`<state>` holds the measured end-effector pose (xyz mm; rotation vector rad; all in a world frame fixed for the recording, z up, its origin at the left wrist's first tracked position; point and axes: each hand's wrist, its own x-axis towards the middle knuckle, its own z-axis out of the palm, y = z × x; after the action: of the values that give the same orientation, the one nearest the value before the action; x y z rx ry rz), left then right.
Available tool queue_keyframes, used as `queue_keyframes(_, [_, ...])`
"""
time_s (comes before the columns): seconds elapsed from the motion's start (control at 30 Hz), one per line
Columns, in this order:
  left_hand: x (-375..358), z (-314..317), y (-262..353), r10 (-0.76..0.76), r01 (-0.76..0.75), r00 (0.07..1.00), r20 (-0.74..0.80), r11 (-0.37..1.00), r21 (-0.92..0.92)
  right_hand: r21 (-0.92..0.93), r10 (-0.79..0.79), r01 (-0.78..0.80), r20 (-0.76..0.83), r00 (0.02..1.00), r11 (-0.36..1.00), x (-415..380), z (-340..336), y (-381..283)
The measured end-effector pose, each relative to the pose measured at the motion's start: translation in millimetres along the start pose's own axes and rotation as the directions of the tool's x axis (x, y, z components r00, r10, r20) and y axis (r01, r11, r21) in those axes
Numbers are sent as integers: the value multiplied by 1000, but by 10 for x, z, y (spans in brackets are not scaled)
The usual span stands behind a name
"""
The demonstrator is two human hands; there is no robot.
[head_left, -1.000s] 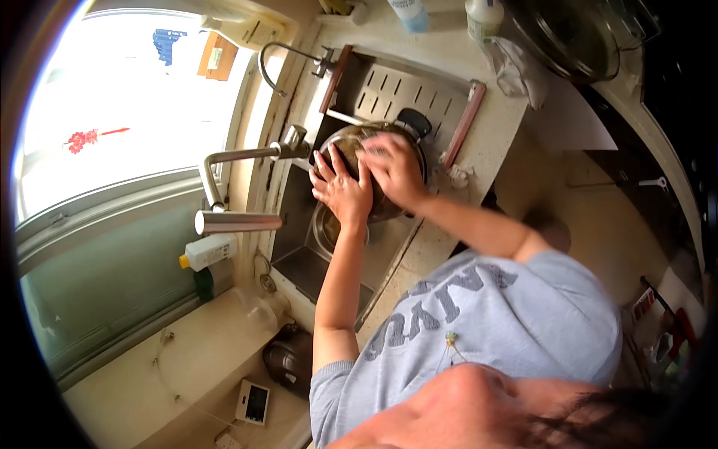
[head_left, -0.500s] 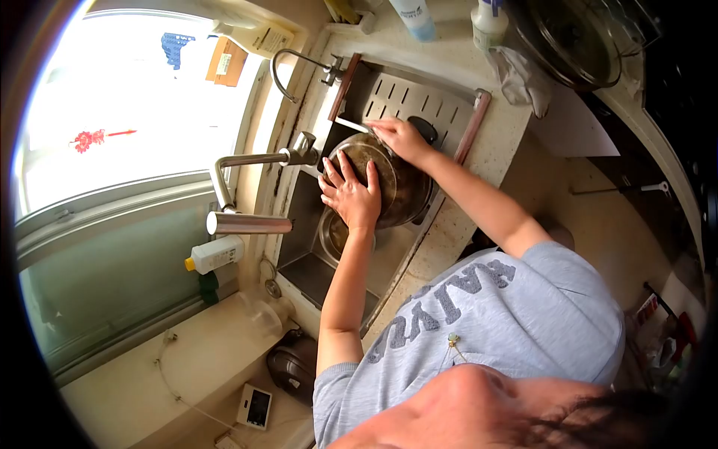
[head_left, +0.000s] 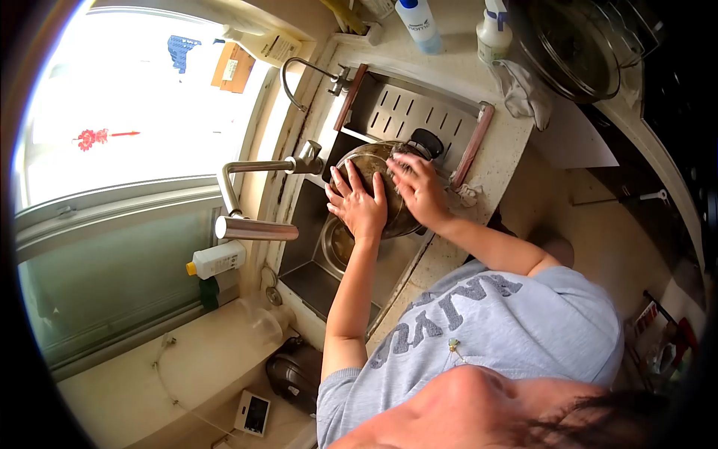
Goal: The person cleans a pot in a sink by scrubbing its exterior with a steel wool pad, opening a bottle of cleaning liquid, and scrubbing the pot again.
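A round metal pot (head_left: 368, 159) with a brown-stained surface sits tilted in the sink (head_left: 310, 274). My left hand (head_left: 360, 209) lies on it with fingers spread, pressing flat against the metal. My right hand (head_left: 420, 191) is curled over the pot's right side, its fingers around a dark grey, wiry clump that looks like a steel wool scrubber (head_left: 401, 153). Part of that clump is hidden under the fingers. A black handle (head_left: 428, 142) shows just beyond the right hand. Lower in the basin, beside my left wrist, is a round metal bowl-like vessel (head_left: 334, 241).
A slotted steel drain tray (head_left: 407, 105) covers the sink's far end. The faucet (head_left: 256, 227) reaches over the near basin, with a thin curved tap (head_left: 293, 81) farther along. Bottles (head_left: 419, 26), a spray bottle (head_left: 493, 36) and a cloth (head_left: 521, 93) are on the counter.
My right hand has drawn back from the pot's far rim toward me, and the grey clump now shows beneath its fingers. My left hand stays spread on the pot. The view has shifted slightly.
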<state>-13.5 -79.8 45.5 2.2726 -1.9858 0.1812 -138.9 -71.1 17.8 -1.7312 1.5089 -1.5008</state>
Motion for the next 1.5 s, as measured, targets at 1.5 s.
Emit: queue_keyframes(1.5, [-2,-2,-6,-33,33,999,-6,999,-10,446,453,-506,227,862,738,307,382,656])
